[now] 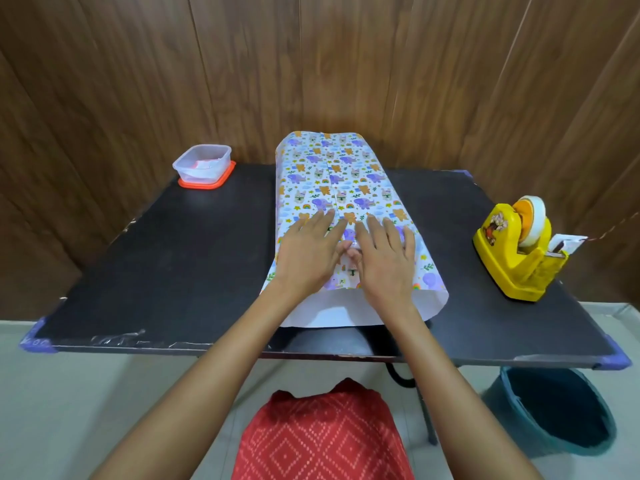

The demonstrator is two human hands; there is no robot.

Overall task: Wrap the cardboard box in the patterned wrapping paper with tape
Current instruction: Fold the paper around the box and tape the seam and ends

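The fingers (pixel 320 225) of the left hand (pixel 308 252) and those of the right hand (pixel 384 263) lie straight and slightly spread, pressed flat on the patterned wrapping paper (pixel 332 168), one hand on each side of the lengthwise seam, thumbs meeting over a glossy patch (pixel 354 244) that is probably tape. The paper forms a tube down the middle of the surface (pixel 173 254), from back edge to front edge, with both ends open. The cardboard box is hidden inside it. A tape dispenser (pixel 516 251) stands near the right edge. The main risk looks like the seam: if either hand lifts before the tape has bonded, the overlap could spring apart or slacken. Uneven pressure could also crease the paper, or shift the box so the end flaps come out unequal.
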